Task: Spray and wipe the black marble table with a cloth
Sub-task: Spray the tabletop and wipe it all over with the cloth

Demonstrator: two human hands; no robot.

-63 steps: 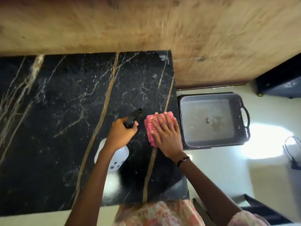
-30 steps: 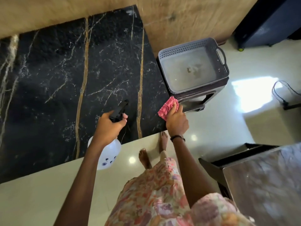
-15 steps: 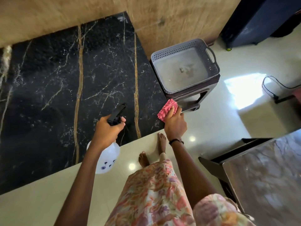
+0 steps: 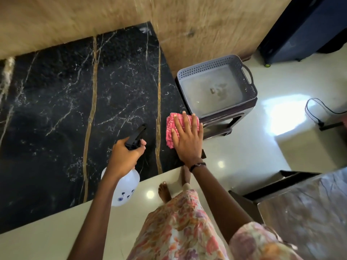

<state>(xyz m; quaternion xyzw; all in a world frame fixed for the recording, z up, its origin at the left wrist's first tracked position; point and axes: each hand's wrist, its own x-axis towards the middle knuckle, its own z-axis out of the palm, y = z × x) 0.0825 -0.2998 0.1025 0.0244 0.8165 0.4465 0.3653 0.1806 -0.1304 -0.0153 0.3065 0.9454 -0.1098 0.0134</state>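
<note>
The black marble table (image 4: 56, 109) with gold and white veins fills the left of the head view. My left hand (image 4: 124, 156) grips a white spray bottle (image 4: 123, 190) by its black trigger head, nozzle aimed over the table. My right hand (image 4: 187, 139) lies flat, fingers spread, pressing a folded pink cloth (image 4: 171, 128) onto the table's near right corner.
A grey perforated basket (image 4: 249, 89) sits on a dark stool right beside the table's right edge. A wooden wall runs behind the table. A dark cabinet (image 4: 300, 29) stands far right, a cable (image 4: 317, 113) lies on the glossy floor, and another table (image 4: 309, 212) is at the lower right.
My right hand went from pinching the cloth at the table's right edge to lying flat on it at the corner. The view shifted as I stepped back; the bottle stayed in my left hand.
</note>
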